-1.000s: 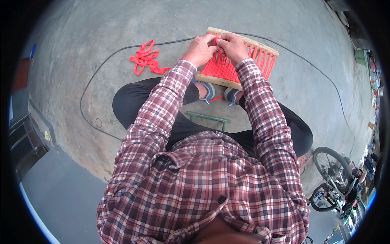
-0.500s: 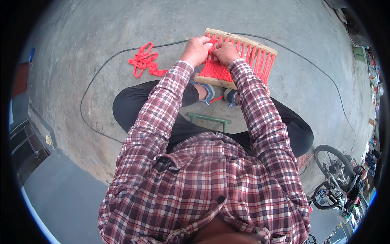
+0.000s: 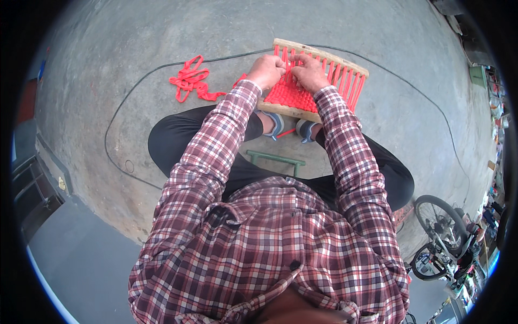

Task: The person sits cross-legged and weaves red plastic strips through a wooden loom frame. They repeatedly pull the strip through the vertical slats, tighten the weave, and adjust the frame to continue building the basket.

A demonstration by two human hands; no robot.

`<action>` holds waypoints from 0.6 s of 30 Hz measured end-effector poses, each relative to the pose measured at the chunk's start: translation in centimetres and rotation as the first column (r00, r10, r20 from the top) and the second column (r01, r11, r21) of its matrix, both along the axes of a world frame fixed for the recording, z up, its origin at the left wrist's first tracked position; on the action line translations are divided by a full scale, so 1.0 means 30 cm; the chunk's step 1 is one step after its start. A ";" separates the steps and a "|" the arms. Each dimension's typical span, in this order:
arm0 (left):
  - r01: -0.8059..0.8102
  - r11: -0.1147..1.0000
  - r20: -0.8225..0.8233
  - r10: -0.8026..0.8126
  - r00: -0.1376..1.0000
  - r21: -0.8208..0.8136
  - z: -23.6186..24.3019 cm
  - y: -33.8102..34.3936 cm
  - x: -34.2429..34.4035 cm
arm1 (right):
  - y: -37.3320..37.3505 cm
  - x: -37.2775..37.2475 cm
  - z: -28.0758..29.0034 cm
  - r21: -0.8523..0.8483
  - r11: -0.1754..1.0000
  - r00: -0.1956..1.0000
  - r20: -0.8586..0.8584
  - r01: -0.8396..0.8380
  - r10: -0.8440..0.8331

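Frame [image 3: 330, 54] bearing red weaving [image 3: 294, 97] sits far, right of centre. Left hand [image 3: 264, 71] and right hand [image 3: 311, 75], partly curled, are over its left side; grip cannot be confirmed. Loose strip [image 3: 201, 88], heaped left, could tangle if pulled unevenly.

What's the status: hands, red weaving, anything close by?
Left hand and right hand at red strands, grip unclear. Woven patch on near side of wooden frame, unwoven strands beyond. Loose red strip on floor, left of frame.

head-worn fisheye, facing down, wide overhead view
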State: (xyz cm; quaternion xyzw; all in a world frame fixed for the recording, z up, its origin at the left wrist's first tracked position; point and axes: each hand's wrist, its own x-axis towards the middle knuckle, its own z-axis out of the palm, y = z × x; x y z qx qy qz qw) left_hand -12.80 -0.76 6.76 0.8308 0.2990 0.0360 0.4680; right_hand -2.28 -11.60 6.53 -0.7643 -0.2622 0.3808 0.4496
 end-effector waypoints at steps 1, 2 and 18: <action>-0.012 0.998 -0.040 0.010 0.999 -0.064 -0.001 0.002 -0.001 | -0.005 0.009 -0.004 -0.030 0.997 0.994 0.082 -0.072 0.074; -0.034 0.993 -0.044 0.029 0.999 -0.110 0.000 0.003 0.000 | -0.007 0.012 -0.008 -0.053 0.992 0.977 0.172 -0.117 0.125; -0.028 0.997 0.153 0.017 0.988 0.075 0.022 -0.039 0.012 | -0.012 0.049 0.009 -0.046 0.999 0.997 -0.076 0.026 -0.029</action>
